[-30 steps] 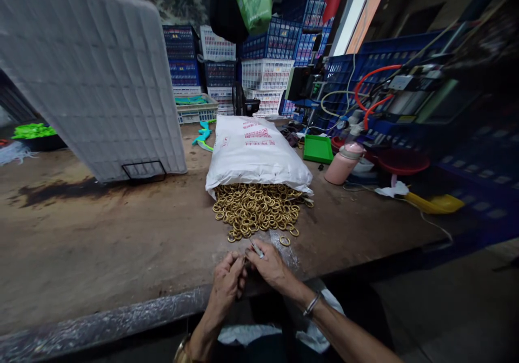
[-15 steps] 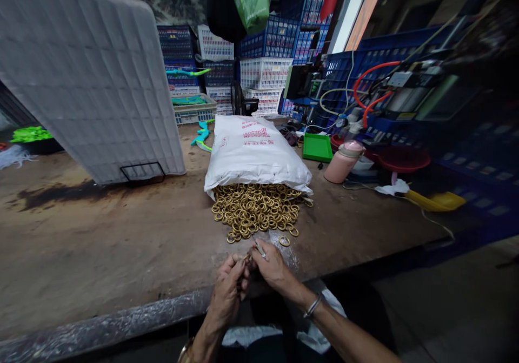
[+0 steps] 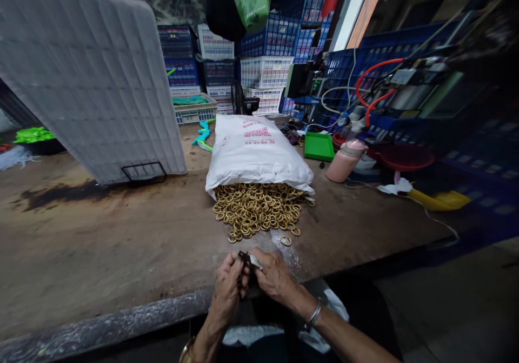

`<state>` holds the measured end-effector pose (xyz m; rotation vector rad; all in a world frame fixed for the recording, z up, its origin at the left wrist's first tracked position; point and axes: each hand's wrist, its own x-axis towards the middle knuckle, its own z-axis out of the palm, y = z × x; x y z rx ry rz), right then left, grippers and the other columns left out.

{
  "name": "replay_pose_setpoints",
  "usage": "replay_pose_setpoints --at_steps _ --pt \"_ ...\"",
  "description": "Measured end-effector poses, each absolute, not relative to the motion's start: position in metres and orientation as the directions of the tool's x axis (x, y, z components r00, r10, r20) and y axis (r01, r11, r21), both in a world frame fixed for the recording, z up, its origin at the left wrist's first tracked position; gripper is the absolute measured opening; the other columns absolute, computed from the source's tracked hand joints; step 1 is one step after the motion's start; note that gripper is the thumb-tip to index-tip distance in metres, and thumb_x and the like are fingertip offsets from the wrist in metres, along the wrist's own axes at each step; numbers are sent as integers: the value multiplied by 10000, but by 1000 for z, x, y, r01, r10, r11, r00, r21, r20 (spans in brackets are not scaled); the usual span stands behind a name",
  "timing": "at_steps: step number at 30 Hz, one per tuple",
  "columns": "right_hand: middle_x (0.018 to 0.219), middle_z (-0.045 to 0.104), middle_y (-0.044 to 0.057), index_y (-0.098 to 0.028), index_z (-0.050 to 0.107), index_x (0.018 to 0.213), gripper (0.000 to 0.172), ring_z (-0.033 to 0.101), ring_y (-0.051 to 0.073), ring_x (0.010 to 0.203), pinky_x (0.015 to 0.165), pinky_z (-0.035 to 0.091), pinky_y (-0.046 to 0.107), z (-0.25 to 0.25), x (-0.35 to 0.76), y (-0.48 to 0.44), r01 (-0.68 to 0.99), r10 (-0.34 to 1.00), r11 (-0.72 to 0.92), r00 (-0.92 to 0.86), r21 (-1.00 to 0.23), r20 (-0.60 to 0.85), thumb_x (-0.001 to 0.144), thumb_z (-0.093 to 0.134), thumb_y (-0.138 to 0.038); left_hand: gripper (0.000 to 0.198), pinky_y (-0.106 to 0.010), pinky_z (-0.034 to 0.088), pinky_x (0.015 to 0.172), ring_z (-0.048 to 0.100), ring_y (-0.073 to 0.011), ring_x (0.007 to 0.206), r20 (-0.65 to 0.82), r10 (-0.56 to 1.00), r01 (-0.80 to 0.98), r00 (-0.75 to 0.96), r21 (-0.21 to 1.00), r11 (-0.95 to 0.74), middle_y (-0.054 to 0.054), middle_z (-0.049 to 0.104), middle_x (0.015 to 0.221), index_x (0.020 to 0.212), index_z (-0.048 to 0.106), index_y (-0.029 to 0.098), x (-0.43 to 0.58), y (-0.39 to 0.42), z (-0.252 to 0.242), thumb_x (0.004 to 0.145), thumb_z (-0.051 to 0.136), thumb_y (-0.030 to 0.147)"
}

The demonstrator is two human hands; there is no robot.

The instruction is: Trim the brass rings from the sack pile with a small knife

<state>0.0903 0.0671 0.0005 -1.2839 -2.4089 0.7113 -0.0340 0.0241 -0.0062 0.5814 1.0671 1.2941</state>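
Observation:
Close together at the table's near edge, my two hands meet over small work. My left hand (image 3: 227,284) is closed, thumb against fingers, in a pinch; what lies inside it is mostly hidden. My right hand (image 3: 278,276) is closed around a small tool with a pale handle (image 3: 255,262). A dark piece (image 3: 244,256) shows between the two hands, and I cannot tell whether it belongs to the tool. Just beyond them spreads a heap of gold-coloured rings (image 3: 259,209), with one loose ring (image 3: 286,241) nearer. The rings spill from a white sack (image 3: 259,152) with red print.
A tall pale ribbed panel (image 3: 93,81) stands on the table (image 3: 121,255) at left. On the right are a green tray (image 3: 319,146), a pink bottle (image 3: 346,160), a yellow scoop (image 3: 440,199) and a machine with orange hoses (image 3: 417,90). Stacked crates (image 3: 265,71) fill the back.
The tool in my right hand has turned, its pale handle now lower, and a dark piece has come into view between my hands. The blue-green strip near the crates is mostly gone from sight.

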Motion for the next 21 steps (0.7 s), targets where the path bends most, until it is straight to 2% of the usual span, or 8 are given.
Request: replay_pose_setpoints --at_steps 5,8,12,17,21 --pt "651 547 -3 -185 493 858 265 443 126 577 542 248 231 2 94 69 669 806 503 -592 -548 18 637 395 -77 359 -124 204 308 319 -16 337 -281 953 -420 -118 883 208 77 480 529 728 439 190 -34 22 -6 684 580 517" --pt "651 550 1 -182 499 876 235 447 129 574 533 232 239 -1 99 74 719 822 505 -570 -478 10 677 403 -104 378 -126 203 310 298 -12 321 -264 960 -417 -97 886 202 81 468 488 665 425 186 -32 17 6 664 600 521" --pt "646 563 8 -186 518 857 181 471 130 572 523 214 249 -7 110 83 839 912 384 -411 -386 16 731 409 -117 335 -126 237 329 338 -20 349 -282 959 -521 -21 822 230 68 499 508 676 442 183 -31 13 25 668 639 453" --pt "757 606 28 -192 510 886 120 539 145 675 563 251 242 -3 134 97 920 987 160 -137 -358 88 801 426 -179 271 -145 264 326 389 -36 413 -298 954 -629 39 734 255 -8 585 707 698 502 152 -34 15 21 733 586 407" --pt "856 617 41 -207 488 961 162 561 165 738 577 269 242 -1 151 103 953 996 79 -61 -292 72 819 460 -280 206 -146 267 335 409 -42 435 -319 946 -650 57 707 278 -35 604 746 735 535 141 -35 17 11 749 583 341"
